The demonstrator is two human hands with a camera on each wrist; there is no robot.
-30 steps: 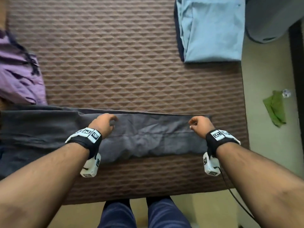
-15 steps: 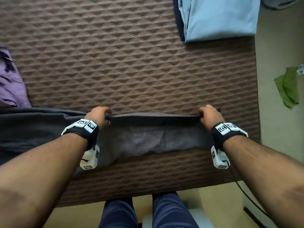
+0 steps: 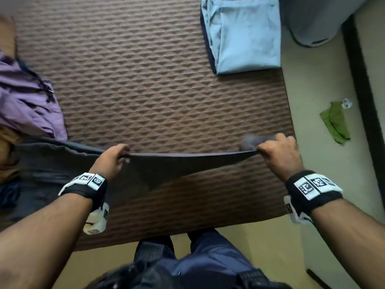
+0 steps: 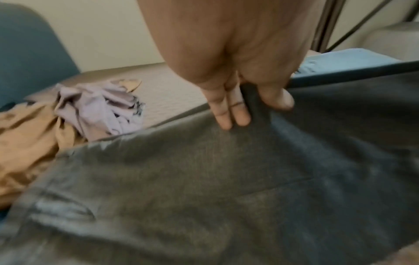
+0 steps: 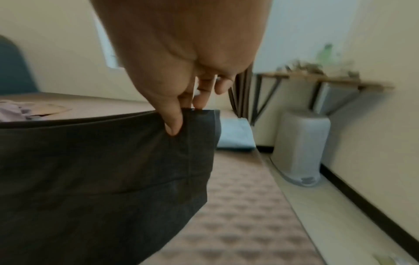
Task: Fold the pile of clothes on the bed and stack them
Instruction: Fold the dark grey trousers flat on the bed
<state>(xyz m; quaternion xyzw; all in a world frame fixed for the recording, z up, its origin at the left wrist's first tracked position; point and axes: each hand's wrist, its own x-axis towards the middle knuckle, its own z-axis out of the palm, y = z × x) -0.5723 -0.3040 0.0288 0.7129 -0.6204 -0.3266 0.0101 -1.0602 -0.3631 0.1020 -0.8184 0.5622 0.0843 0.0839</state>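
Observation:
Dark grey trousers (image 3: 166, 170) hang lifted above the near edge of the brown quilted bed (image 3: 158, 80). My left hand (image 3: 116, 156) pinches their upper edge at mid-length, and my right hand (image 3: 273, 151) pinches the hem end. The fabric is stretched taut between the two hands, while its left part still lies on the bed. In the left wrist view my left hand (image 4: 251, 107) grips a fold of the grey cloth (image 4: 226, 188). In the right wrist view my right hand (image 5: 181, 116) holds the hem of the trousers (image 5: 102, 170). A folded light blue garment (image 3: 245, 36) lies at the far right.
A crumpled purple garment (image 3: 27, 101) and a tan one (image 3: 8, 155) lie at the bed's left. On the floor to the right are a green cloth (image 3: 335, 122) and a grey bin (image 5: 301, 147) under a wall shelf. My legs stand at the bed's near edge.
Both hands have closed on the trousers' far edge and lifted it off the bed; the cloth, lying flat a second ago, now hangs taut between them.

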